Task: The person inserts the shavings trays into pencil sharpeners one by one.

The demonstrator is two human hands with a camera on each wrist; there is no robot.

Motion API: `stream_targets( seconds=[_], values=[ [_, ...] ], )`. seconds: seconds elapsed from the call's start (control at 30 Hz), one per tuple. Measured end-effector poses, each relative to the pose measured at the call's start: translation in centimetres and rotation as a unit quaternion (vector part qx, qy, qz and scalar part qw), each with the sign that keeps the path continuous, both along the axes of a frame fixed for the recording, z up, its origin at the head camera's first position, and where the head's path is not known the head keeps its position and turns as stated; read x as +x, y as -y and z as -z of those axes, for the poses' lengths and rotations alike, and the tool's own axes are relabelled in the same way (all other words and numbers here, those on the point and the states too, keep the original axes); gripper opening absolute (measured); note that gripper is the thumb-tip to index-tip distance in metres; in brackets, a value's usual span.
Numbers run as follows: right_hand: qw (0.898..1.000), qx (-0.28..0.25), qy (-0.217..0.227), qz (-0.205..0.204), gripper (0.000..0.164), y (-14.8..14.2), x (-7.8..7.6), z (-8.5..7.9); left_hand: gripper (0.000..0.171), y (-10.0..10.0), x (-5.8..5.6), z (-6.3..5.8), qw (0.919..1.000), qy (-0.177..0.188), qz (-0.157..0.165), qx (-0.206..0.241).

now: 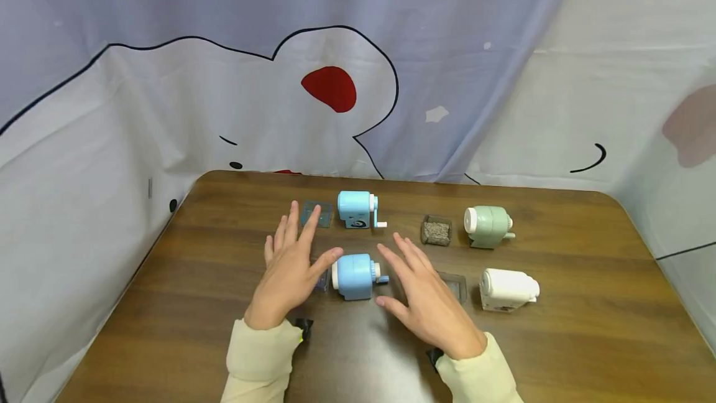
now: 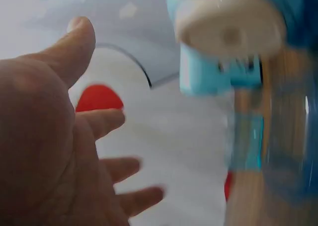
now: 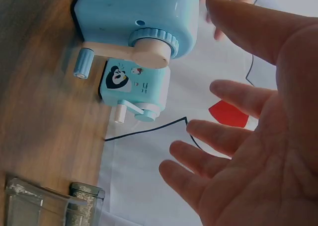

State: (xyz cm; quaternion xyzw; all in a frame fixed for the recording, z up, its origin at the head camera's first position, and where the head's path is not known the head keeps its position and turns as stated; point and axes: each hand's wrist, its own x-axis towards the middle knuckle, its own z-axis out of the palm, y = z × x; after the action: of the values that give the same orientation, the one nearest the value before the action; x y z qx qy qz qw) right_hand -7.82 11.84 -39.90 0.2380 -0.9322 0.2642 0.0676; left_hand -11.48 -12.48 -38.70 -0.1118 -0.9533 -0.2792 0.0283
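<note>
A blue crank pencil sharpener stands on the table between my two hands. To its left my left hand hovers with fingers spread, partly covering a clear blue shavings tray. On the other side my right hand is held above the table, fingers extended, holding nothing. Behind them stands a light blue sharpener with a cartoon sticker, and another clear blue tray lies beside it. In the right wrist view the near sharpener's crank faces my open palm.
At the right stand a green sharpener and a white sharpener. A tray of shavings lies left of the green one; a greyish clear tray lies left of the white one. A patterned curtain hangs behind the wooden table.
</note>
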Motion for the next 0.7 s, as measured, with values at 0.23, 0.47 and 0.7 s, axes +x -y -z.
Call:
stream_targets(
  seconds=[0.23,0.47,0.7],
  values=[
    [1.000,0.003,-0.003,-0.016,0.075,0.3,-0.5,-0.3,0.069,4.5,-0.5,1.0,0.9969,0.072,0.030,0.012],
    [0.999,-0.005,-0.010,-0.037,0.072,1.7,-1.3,-0.3,0.099,6.2,-0.5,2.6,0.9904,0.124,0.061,-0.009],
    [0.999,-0.010,-0.006,-0.041,0.069,2.5,-1.7,0.0,0.104,6.3,-1.3,4.4,0.9913,0.082,0.103,0.006]
  ],
)
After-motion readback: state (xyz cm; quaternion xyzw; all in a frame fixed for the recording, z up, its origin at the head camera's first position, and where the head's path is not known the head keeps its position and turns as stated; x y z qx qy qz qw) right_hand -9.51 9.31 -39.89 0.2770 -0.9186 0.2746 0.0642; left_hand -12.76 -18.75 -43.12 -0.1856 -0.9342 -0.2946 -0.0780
